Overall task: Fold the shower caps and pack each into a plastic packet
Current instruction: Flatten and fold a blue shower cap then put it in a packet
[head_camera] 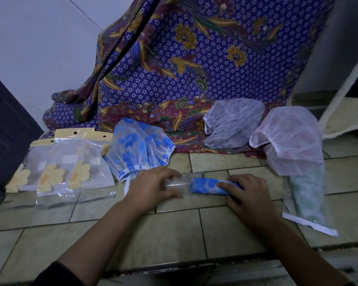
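Observation:
A rolled blue-flowered shower cap [207, 185] lies partly inside a clear plastic packet [181, 181] on the tiled surface. My left hand [153, 185] grips the packet's open end. My right hand [249, 196] holds the roll's right end, fingers curled on it. An unfolded blue-flowered cap [139, 149] lies just behind my left hand. Two pale caps sit at the back right, one whitish [234, 122] and one pinkish [291, 137].
Several empty packets with yellow flower prints [64, 168] lie at the left. A packed packet with a greenish cap [308, 197] lies at the right. A purple batik cloth [184, 69] hangs behind. The tiled ledge's front edge [174, 265] runs below my arms.

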